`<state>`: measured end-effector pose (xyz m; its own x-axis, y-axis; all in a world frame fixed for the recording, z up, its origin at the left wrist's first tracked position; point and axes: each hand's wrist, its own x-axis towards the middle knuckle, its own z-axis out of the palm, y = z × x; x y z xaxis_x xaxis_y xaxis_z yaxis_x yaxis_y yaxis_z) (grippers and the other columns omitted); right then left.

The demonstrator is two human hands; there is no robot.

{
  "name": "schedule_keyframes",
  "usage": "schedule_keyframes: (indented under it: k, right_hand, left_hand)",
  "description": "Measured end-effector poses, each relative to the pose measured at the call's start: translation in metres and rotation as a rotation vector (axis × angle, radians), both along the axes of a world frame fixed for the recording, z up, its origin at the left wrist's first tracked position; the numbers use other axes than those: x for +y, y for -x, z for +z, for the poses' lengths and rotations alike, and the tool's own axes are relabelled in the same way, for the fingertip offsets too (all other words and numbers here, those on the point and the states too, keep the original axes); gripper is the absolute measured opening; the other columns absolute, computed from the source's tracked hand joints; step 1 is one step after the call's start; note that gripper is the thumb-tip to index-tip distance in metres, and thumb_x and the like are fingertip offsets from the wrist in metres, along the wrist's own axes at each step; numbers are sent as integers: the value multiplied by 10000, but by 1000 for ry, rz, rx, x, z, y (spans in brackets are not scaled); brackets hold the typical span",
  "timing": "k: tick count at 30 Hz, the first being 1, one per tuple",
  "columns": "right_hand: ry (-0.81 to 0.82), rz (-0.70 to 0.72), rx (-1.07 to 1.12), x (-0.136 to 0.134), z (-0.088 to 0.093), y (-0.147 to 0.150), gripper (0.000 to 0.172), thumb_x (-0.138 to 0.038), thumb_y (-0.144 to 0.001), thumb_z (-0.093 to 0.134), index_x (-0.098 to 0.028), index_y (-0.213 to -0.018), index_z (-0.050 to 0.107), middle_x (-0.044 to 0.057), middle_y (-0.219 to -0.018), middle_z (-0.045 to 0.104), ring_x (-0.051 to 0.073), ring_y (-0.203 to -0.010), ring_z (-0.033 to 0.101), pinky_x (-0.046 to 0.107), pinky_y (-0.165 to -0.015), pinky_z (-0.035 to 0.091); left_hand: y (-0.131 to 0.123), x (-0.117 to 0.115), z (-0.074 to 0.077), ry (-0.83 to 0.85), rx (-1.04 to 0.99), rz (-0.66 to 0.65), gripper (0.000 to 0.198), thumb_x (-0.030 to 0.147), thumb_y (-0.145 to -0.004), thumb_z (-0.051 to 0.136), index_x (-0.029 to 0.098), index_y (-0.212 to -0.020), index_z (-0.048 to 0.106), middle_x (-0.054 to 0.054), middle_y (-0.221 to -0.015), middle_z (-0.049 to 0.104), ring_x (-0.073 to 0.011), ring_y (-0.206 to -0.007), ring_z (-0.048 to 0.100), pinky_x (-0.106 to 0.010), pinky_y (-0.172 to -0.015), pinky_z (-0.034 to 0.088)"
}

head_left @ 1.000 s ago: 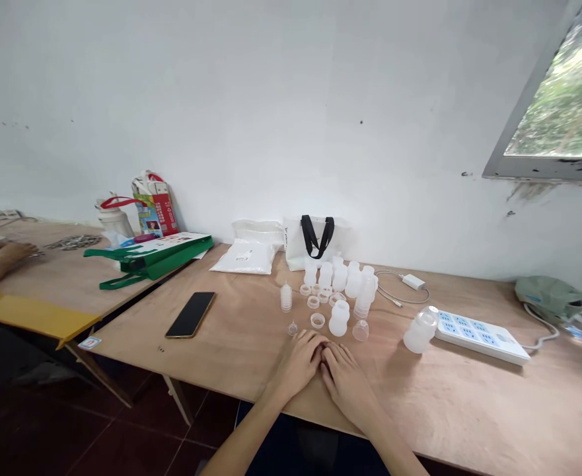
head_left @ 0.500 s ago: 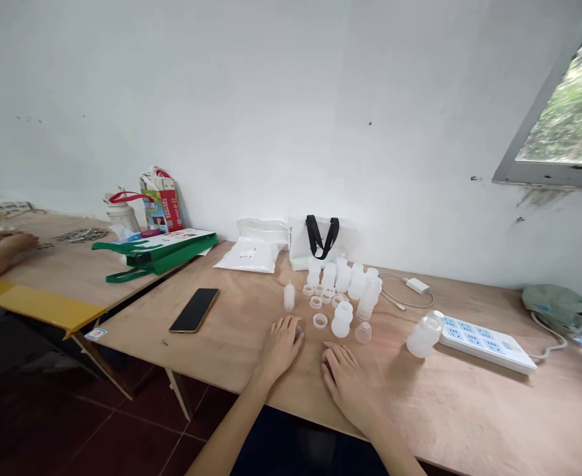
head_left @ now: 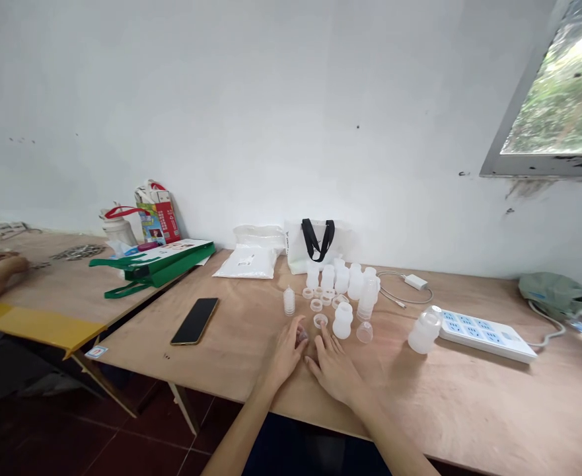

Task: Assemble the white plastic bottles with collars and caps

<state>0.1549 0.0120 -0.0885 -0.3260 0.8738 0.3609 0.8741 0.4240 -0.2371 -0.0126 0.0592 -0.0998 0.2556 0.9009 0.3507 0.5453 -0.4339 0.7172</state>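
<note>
My left hand (head_left: 285,352) rests on the wooden table (head_left: 469,396), its fingers curled round a small clear cap (head_left: 302,336). My right hand (head_left: 333,365) lies flat beside it with fingers stretched out, the fingertips just short of a translucent ring (head_left: 320,321). Right behind the hands stand a squat translucent bottle (head_left: 341,320), a small dropper bottle (head_left: 289,301), more rings (head_left: 315,305) and a cluster of several translucent bottles (head_left: 353,281). A clear domed cap (head_left: 364,332) sits right of the squat bottle.
A larger bottle (head_left: 423,330) lies beside a white power strip (head_left: 483,327). A black phone (head_left: 194,320) lies left; plastic packets (head_left: 251,261), a white bag with black handles (head_left: 315,241) and a charger (head_left: 414,282) are behind. Another person's hand (head_left: 0,268) rests on the left table by a green bag (head_left: 152,259).
My hands parted, then came together again further forward. The left hand reached the small clear cap and curled round it; the right hand's fingers slid toward the ring.
</note>
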Motion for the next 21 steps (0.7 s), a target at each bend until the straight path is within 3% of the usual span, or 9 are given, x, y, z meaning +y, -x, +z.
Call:
schedule_keyframes:
  k: [2, 6, 11, 14, 17, 21]
  right_hand:
    - [-14, 2, -3, 1, 1, 0, 175, -269, -971, 564, -156, -1101, 594, 222, -1548, 459, 360, -1426, 455, 538, -1099, 449]
    - [-39, 59, -5, -13, 3, -9, 205, -252, -998, 530, -180, -1178, 598, 155, -1412, 613, 304, -1361, 537, 531, -1133, 428]
    - [-35, 110, -11, -37, 7, -22, 244, -272, -1027, 489, -236, -1247, 589, 84, -1477, 572, 270, -1395, 502, 543, -1166, 395]
    - [-27, 130, -1, -41, 11, -22, 233, -253, -1023, 491, -255, -1237, 581, 73, -1440, 588, 268, -1358, 531, 550, -1161, 394]
    - [2, 92, 28, -40, 15, -19, 114, -218, -1007, 500, -248, -1063, 595, 70, -1188, 665, 261, -1122, 653, 511, -1038, 500]
    - [9, 43, 37, -38, 17, -16, 58, -194, -983, 521, -232, -960, 559, 63, -1017, 628, 257, -957, 655, 455, -886, 563]
  left_hand:
    - [1, -1, 5, -21, 30, -42, 472, 153, -924, 530, 274, -1380, 515, -60, -1162, 643, -216, -1070, 623, -382, -986, 497]
    - [4, -4, 18, -32, 84, -114, 258, 152, -948, 498, 238, -1107, 681, -61, -1114, 670, -213, -1025, 648, -350, -946, 510]
    - [14, -5, 29, 36, 83, -138, 274, 167, -931, 550, 229, -1174, 662, -73, -1160, 693, -226, -1068, 650, -367, -991, 506]
    - [20, -3, 29, 43, 110, -143, 220, 178, -926, 561, 219, -1094, 697, -76, -1118, 692, -229, -1058, 642, -373, -995, 493]
    - [23, 0, 28, 64, 105, -119, 166, 193, -887, 607, 204, -1020, 706, -65, -1028, 685, -219, -957, 640, -351, -906, 509]
    - [28, 2, 35, 133, 57, -113, 106, 269, -847, 660, 192, -917, 680, -16, -860, 668, -183, -801, 606, -286, -753, 487]
